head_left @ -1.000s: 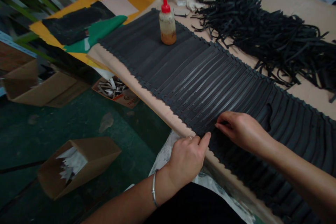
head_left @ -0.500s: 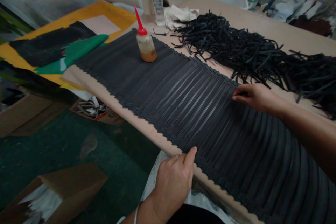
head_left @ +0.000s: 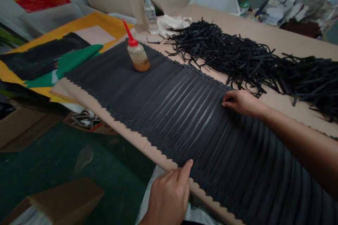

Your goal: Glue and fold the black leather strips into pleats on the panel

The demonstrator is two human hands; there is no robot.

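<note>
Many long black strips (head_left: 107, 81) lie side by side in an overlapping row, with jagged ends along both edges. Those in the middle carry shiny wet-looking lines. My right hand (head_left: 239, 102) pinches at the far end of one black strip (head_left: 211, 130); its fingertips are pressed together. At the near end of the row is my left hand (head_left: 171, 190), its index fingertip on the strip ends and the other fingers curled; its thumb is hidden. On the row's left part stands a squeeze bottle (head_left: 138, 58) with a red nozzle and amber liquid inside.
A heap of loose black strips (head_left: 232, 49) lies behind the row on the tan table (head_left: 285, 24). Near it are a water bottle (head_left: 151, 15) and a white cloth (head_left: 173, 24). Cardboard boxes (head_left: 66, 204) stand on the green floor below the table's edge.
The view has shifted, so the table and bottle appear lower and farther left. Both hands keep about the same places at the two ends of the strips.
</note>
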